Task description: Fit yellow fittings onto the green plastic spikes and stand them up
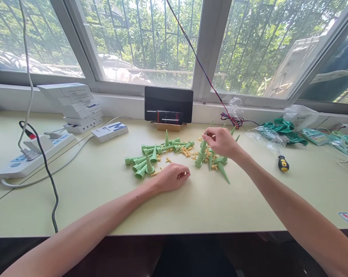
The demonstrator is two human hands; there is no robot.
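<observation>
My right hand (221, 141) pinches a green plastic watering spike (202, 154), which stands point up on the table with its wide collar at the bottom. Around and behind that hand are more green spikes (223, 172), some upright and some lying down. My left hand (174, 177) rests on the tabletop with its fingers curled and tips together; whether something small is between them is hidden. Left of it lies a heap of green spikes (137, 166), with a few standing on their collars. Small yellow plastic valves (187, 152) are scattered between the two groups.
A phone (169, 117) leans before a dark tablet (168, 100) on a stand. White boxes (78, 105) are stacked at the left, near a power strip (32, 159) with cables. A screwdriver (283, 163) and plastic bags (286, 130) lie at the right.
</observation>
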